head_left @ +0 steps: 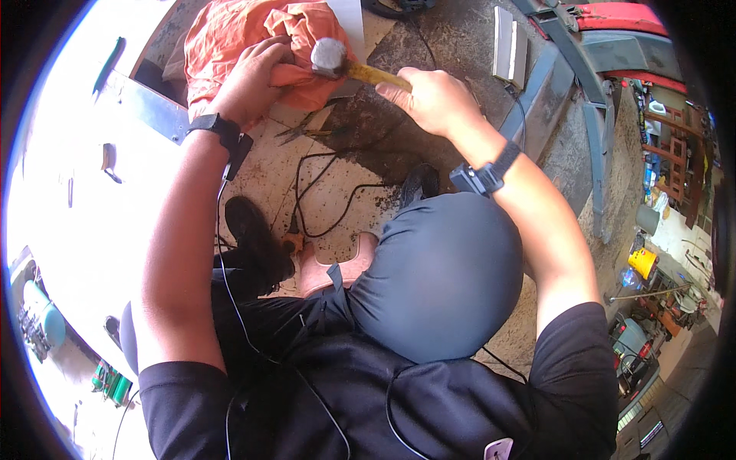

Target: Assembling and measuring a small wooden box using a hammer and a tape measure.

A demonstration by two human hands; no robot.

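My right hand (433, 100) is wrapped round the yellow handle of a hammer (330, 58). Its blocky grey head hangs over a bunched orange cloth (222, 38), close to the fingers of the other hand. My left hand (257, 77) rests on that cloth with its fingers bent and gathering the folds. Whatever lies under the cloth or beneath the fingertips is hidden. Just below the cloth, a pair of pliers (295, 132) lies on the pale, dirt-strewn floor.
A black cable (307, 184) loops across the floor to an orange plug (292, 242) near my shoe. At the right stands a grey and red metal frame (594, 115), with a pale flat block (506, 50) beside it. A yellow container (642, 262) sits among clutter farther right.
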